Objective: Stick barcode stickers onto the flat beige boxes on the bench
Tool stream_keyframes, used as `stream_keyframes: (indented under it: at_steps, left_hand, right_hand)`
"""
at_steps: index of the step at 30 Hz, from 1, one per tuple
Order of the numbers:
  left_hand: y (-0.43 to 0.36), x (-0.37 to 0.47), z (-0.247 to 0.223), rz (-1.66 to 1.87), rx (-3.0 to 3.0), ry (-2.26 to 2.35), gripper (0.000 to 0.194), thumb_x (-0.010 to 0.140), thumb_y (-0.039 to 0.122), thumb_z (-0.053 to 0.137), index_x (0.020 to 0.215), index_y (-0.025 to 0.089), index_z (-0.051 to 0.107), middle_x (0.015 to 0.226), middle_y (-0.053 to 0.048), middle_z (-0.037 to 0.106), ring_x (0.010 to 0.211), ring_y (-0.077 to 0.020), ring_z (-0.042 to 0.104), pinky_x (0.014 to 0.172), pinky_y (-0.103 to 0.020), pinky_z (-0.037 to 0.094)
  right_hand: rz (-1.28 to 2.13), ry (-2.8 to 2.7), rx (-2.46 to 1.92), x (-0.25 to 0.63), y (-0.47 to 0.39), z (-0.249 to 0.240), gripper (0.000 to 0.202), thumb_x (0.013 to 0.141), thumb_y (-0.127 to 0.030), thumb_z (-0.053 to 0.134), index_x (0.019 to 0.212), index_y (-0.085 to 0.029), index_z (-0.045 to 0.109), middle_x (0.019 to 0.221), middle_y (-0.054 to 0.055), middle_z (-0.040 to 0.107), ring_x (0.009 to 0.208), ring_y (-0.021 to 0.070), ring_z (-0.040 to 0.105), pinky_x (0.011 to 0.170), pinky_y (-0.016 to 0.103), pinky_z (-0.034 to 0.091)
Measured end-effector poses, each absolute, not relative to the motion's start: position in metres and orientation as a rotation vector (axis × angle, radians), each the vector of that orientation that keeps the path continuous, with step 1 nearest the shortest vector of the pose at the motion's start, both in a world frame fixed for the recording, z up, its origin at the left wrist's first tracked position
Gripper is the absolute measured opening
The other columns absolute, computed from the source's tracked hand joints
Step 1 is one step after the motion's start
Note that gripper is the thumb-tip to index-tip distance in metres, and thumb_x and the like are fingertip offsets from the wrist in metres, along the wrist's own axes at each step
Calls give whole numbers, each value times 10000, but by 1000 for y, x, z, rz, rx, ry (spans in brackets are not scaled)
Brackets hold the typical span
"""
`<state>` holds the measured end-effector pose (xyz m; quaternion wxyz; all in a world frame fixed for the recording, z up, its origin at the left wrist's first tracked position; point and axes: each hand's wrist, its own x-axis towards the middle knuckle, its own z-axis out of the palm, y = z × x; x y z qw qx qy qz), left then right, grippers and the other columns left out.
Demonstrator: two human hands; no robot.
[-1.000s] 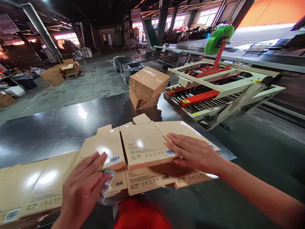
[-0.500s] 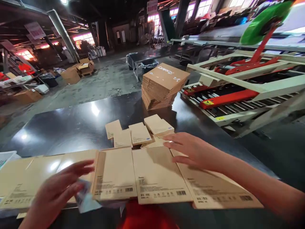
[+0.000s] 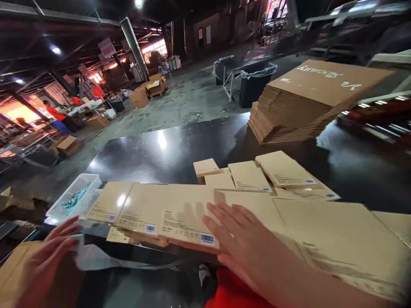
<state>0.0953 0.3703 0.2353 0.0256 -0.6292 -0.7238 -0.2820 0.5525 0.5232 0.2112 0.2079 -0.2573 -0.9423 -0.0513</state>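
Note:
A row of flat cream boxes (image 3: 189, 209) with printed text and barcodes lies along the near edge of the dark table (image 3: 138, 158). My right hand (image 3: 237, 239) rests over the middle of the row, fingers spread, holding nothing. Off the table's near left edge, my left hand (image 3: 48, 256) pinches a translucent plastic strip (image 3: 96, 257), which trails to the right. Smaller cream boxes (image 3: 250, 176) lie in a loose group behind the row.
A white basket (image 3: 93, 182) with teal items stands at the table's left end. Stacked flat brown cartons (image 3: 289, 111) are at the back right. Below my left hand is a brown carton (image 3: 16, 261). Black bins (image 3: 257, 85) stand beyond the table.
The view has swung left, bringing the basket fully into sight. My left hand has carried the plastic strip away from the boxes to the left. My right hand has moved left along the row.

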Motion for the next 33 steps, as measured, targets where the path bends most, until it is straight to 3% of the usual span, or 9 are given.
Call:
stream_keyframes:
  at_steps: [3,6,10,15,20,25,29,31,33]
  left_hand:
    - [401,59,222,-725,-2061,-2237,348,826,456,553,646,216,731,1464,-65,437,1313,-372,427,1014,-501,445]
    - [432,38,207,-417,-2286,-2092,338,789,491,584,607,248,734,1452,-56,435,1391,-399,253,1026,-604,357]
    - [452,38,187,-214,-2475,-1966,290,801,424,603,598,263,735,1403,-53,493,1360,-378,342,980,-580,436]
    - [448,38,166,-343,-2433,-1730,262,813,390,607,610,279,731,1316,-51,590,1296,-329,467,956,-515,497]
    - [448,36,170,-480,-2412,-1604,198,828,384,600,727,302,749,1220,-29,665,1203,-289,557,909,-446,534]
    - [462,53,203,-646,-2387,-1547,182,831,394,599,829,296,753,1155,-26,703,1118,-260,607,878,-410,544]
    - [508,96,226,-778,-2347,-1608,236,825,433,595,896,273,754,1167,-31,697,1122,-284,601,913,-457,519]
    - [545,128,225,-773,-2418,-1748,317,857,459,537,890,236,759,1233,-29,661,1208,-305,548,988,-501,462]
    - [583,161,218,-839,-2535,-1803,420,827,545,517,732,217,762,1217,-87,665,1237,-342,524,991,-553,444]
  right_hand:
    - [-178,-2611,-777,482,509,198,690,764,-553,628,1336,-190,499,1408,168,480,1260,405,435,993,611,357]
    - [-163,-2623,-867,427,508,181,864,720,-708,581,1405,-207,420,1461,162,412,1321,461,328,1008,733,234]
    - [-143,-2630,-1076,393,511,158,855,718,-775,502,1407,-275,421,1474,130,402,1295,517,329,920,814,230]
    - [-269,-2637,-1085,394,508,158,730,785,-680,522,1388,-274,452,1456,134,427,1252,489,415,909,754,340]
    - [-374,-2694,-944,401,513,178,639,845,-551,545,1340,-148,504,1385,195,497,1210,437,488,912,616,446]
    - [-554,-2683,-739,419,533,198,438,908,-241,496,1278,-9,529,1304,249,553,1157,355,562,946,488,478]
    - [-593,-2658,-773,458,575,227,485,890,-57,388,1372,-5,417,1422,247,423,1227,306,520,920,412,500]
    - [-535,-2617,-910,482,605,237,494,929,-107,336,1418,-34,355,1495,230,301,1154,297,578,840,397,537]
    - [-452,-2630,-1062,503,632,238,469,950,-164,338,1401,-48,389,1507,213,287,1081,288,625,794,382,557]
